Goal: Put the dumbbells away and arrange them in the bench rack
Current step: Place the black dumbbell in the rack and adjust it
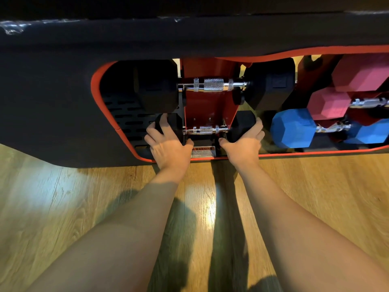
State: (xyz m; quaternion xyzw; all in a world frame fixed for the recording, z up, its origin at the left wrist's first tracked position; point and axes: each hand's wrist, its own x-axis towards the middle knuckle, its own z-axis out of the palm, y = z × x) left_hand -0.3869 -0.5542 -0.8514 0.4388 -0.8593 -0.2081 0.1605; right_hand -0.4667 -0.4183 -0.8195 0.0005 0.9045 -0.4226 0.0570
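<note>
Small black hexagonal dumbbell with a knurled chrome handle (205,130): we see it low in the red metal bench rack (207,102), below the large black hexagonal dumbbell (212,84).
Left hand (168,144): our fingers curl around the left head.
Right hand (244,142): it holds the right head in the same way.
Risk: we judge that fingers can be pinched between a head and the rack wall if the dumbbell drops suddenly.
Neighbours: the blue hexagonal dumbbell (293,128) lies just beside the right hand; a sideways push could knock it.

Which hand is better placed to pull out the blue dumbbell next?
Right. The right hand grips the small black dumbbell head beside the blue dumbbell; the left hand is farther.
</note>
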